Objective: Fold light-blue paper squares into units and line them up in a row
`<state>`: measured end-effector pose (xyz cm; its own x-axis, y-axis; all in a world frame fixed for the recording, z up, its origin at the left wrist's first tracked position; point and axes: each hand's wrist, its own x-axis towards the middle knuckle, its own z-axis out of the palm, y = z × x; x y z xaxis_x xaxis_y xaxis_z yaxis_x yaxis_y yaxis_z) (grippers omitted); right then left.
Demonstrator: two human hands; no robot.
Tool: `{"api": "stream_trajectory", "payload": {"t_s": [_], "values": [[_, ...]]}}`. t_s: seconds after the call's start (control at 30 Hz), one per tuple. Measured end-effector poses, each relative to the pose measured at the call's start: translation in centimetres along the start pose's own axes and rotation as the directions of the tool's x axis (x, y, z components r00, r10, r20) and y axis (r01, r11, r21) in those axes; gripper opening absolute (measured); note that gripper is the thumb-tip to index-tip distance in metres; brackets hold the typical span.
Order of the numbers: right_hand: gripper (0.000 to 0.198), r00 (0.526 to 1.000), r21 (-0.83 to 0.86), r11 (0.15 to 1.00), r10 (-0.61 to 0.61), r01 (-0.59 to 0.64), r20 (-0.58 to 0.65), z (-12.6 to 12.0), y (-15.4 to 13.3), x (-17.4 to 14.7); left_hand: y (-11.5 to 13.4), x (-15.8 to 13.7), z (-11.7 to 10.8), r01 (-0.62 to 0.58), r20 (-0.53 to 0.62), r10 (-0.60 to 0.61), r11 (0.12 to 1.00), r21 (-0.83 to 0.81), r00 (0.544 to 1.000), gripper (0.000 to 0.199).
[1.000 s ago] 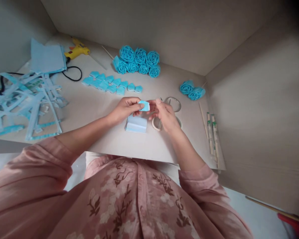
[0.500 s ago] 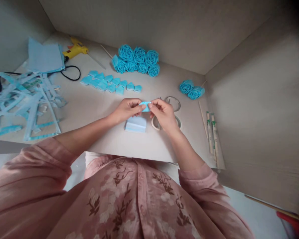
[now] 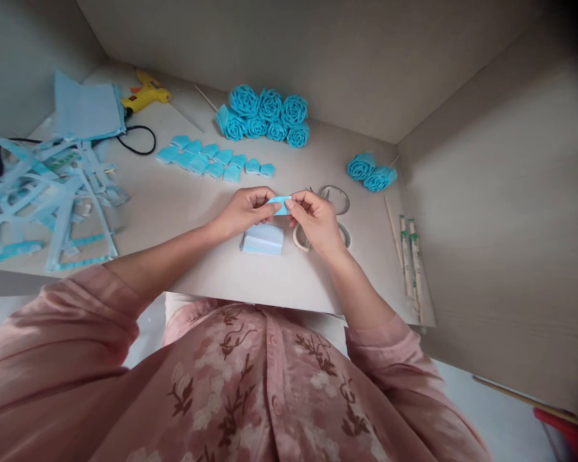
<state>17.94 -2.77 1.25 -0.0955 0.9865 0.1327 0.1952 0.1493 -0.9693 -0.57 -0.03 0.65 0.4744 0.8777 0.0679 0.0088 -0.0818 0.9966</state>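
Head view: pinching a small blue piece (image 3: 282,209) with left hand (image 3: 248,208) and right hand (image 3: 315,217), over the worktop (image 3: 270,280), just past the folded pale sheet (image 3: 263,240). Could tear it by pulling too hard, or drop it by holding loosely. Could bump the pale ring (image 3: 297,239) under right hand by dipping low. More room toward the near edge.

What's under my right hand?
Around your right hand, a greyish ring and pale curved edges show. The hand covers the rest, so I can't tell what's directly beneath or how those parts connect.
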Motion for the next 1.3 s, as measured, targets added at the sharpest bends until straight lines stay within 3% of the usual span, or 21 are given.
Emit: {"api": "stream_trajectory", "payload": {"t_s": [0.33, 0.43, 0.53, 0.63, 0.73, 0.87, 1.03, 1.17, 1.3], "values": [[0.035, 1.0, -0.015, 1.0, -0.027, 0.027, -0.009, -0.1, -0.4, 0.0, -0.2, 0.0, 0.0, -0.013, 0.011, 0.013, 0.999, 0.038, 1.0, 0.03], [0.034, 0.984, -0.011, 0.998, -0.057, 0.057, -0.166, -1.7, -0.2, 0.6, 0.0, 0.0, -0.1, -0.008, -0.035, 0.009, 0.999, 0.032, 0.999, 0.03], [0.035, 0.921, -0.076, 0.992, -0.122, 0.1, -0.369, -4.4, 0.2, 1.6, 0.2, 0.1, -0.1, 0.008, -0.093, -0.008, 1.0, 0.007, 0.996, 0.031], [0.035, 0.875, -0.194, 0.977, -0.165, 0.084, -0.455, -6.9, 1.0, 2.4, 0.3, 0.2, -0.1, 0.018, -0.126, -0.022, 0.999, -0.027, 0.992, 0.031], [0.024, 0.892, -0.345, 0.939, -0.146, -0.012, -0.428, -8.4, 1.7, 2.6, 0.3, 0.3, -0.1, 0.022, -0.139, -0.029, 0.998, -0.051, 0.99, 0.03], [0.013, 0.964, -0.584, 0.8, -0.029, -0.137, -0.265, -9.0, 1.7, 1.8, 0.2, 0.4, -0.1, 0.03, -0.149, -0.038, 0.998, -0.058, 0.988, 0.026], [0.011, 0.992, -0.692, 0.716, 0.012, -0.094, -0.123, -8.6, 1.7, 0.9, 0.2, 0.6, -0.1, 0.031, -0.172, -0.042, 0.998, -0.062, 0.984, 0.021], [0.011, 0.978, -0.68, 0.726, -0.052, -0.103, -0.203, -7.7, 3.2, 0.9, 0.1, 0.8, -0.1, 0.041, -0.176, -0.052, 0.997, -0.068, 0.983, 0.019], [0.016, 0.949, -0.586, 0.798, -0.063, -0.139, -0.31, -7.3, 4.8, 1.0, 0.1, 0.8, -0.2, 0.012, -0.193, -0.023, 0.998, -0.058, 0.981, 0.019]]}}
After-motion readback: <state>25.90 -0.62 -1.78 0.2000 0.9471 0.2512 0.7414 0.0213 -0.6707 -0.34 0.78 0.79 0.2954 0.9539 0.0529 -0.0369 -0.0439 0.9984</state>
